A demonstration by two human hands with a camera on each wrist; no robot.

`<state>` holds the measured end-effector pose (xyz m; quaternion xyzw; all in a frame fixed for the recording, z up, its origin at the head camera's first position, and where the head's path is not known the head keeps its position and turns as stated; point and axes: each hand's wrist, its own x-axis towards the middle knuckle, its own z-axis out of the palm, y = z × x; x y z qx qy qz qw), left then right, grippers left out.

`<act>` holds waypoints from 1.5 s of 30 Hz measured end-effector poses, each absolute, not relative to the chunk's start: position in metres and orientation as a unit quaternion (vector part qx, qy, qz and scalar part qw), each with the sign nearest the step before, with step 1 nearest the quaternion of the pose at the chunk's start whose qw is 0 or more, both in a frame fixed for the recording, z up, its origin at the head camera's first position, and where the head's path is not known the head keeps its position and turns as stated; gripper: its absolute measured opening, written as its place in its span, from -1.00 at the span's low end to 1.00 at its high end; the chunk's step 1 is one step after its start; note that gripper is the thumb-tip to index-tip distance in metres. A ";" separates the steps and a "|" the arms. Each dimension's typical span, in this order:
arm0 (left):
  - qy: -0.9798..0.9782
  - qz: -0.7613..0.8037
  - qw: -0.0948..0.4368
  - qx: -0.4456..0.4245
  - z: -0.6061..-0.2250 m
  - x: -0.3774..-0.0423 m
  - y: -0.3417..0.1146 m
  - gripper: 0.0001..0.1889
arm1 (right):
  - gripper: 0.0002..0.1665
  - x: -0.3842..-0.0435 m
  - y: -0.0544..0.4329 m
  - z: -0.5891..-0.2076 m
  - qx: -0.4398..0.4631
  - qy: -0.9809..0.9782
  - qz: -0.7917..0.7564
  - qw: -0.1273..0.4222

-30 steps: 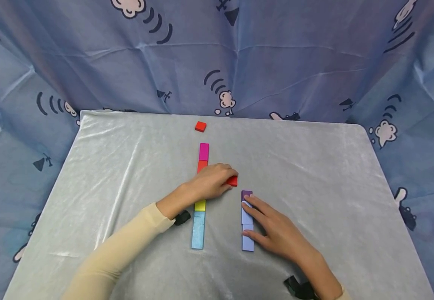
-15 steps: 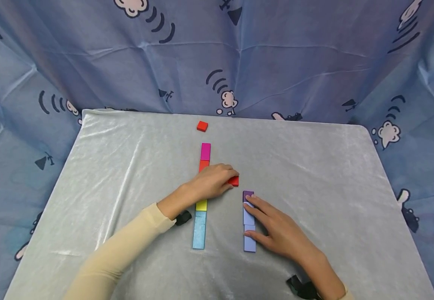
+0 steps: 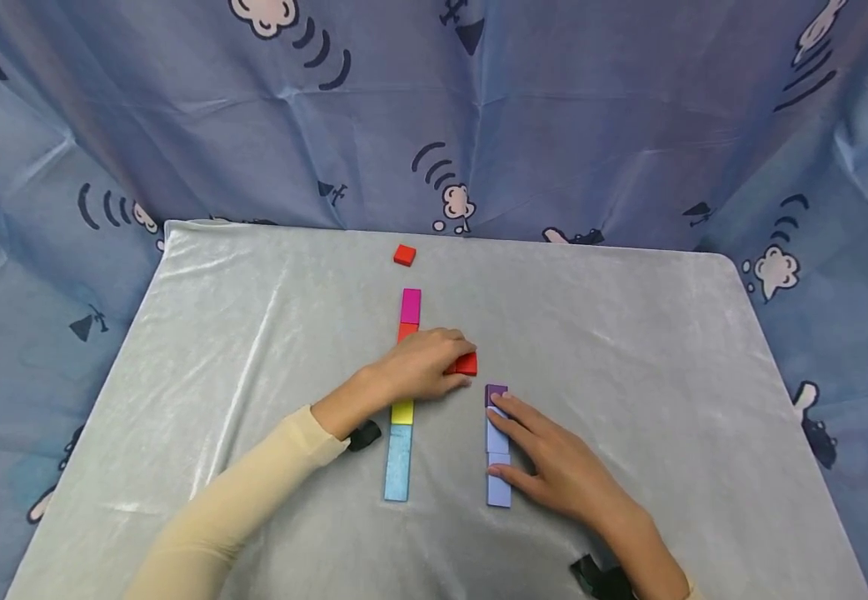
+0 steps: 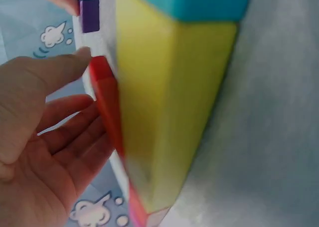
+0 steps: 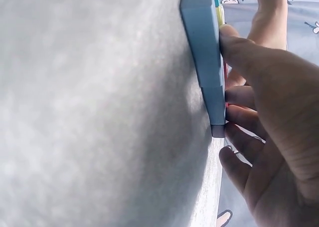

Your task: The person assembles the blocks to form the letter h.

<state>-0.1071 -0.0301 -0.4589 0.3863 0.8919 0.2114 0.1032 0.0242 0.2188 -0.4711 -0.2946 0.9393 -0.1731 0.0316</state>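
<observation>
My left hand [image 3: 422,364] reaches across a column of coloured wooden blocks. Its thumb and fingers are spread around red blocks [image 3: 467,364], and the thumb tip looks slightly apart from the red block [image 4: 108,107] in the left wrist view. In that column are a magenta block [image 3: 411,306], a red block [image 3: 407,331], a yellow block [image 3: 401,412] and a light blue block [image 3: 398,462]; the hand hides part of it. My right hand [image 3: 554,457] rests straight fingertips on a second column: a purple block [image 3: 491,390] and two periwinkle blocks [image 3: 499,492].
A lone red block [image 3: 405,255] lies near the table's far edge. Pale grey velvety cloth covers the table [image 3: 666,358]. Blue patterned curtains [image 3: 591,125] hang behind it and at both sides. Dark straps [image 3: 603,579] are around the wrists.
The left thumb has moved slightly away from the fingers, and more of the red blocks shows between them. The right hand stays on its column. The head view has shifted a little.
</observation>
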 end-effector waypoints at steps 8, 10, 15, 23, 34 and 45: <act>0.904 0.224 0.103 0.348 -0.441 -0.127 -0.045 -0.53 | -0.10 0.033 0.218 -0.471 -0.265 0.948 -0.164 0.064; 0.910 0.226 0.093 0.335 -0.437 -0.138 -0.053 -0.55 | -0.10 0.032 0.218 -0.471 -0.264 0.949 -0.162 0.065; 0.925 0.215 0.078 0.302 -0.431 -0.169 -0.069 -0.60 | -0.08 0.028 0.217 -0.469 -0.261 0.950 -0.156 0.075; 0.944 0.182 0.074 0.267 -0.438 -0.203 -0.080 -0.57 | -0.07 0.028 0.214 -0.468 -0.250 0.951 -0.150 0.100; 0.947 0.182 0.078 0.252 -0.455 -0.227 -0.081 -0.54 | -0.08 0.031 0.218 -0.466 -0.261 0.951 -0.151 0.072; 0.956 0.156 0.064 0.241 -0.458 -0.237 -0.084 -0.62 | -0.09 0.027 0.220 -0.468 -0.267 0.948 -0.160 0.071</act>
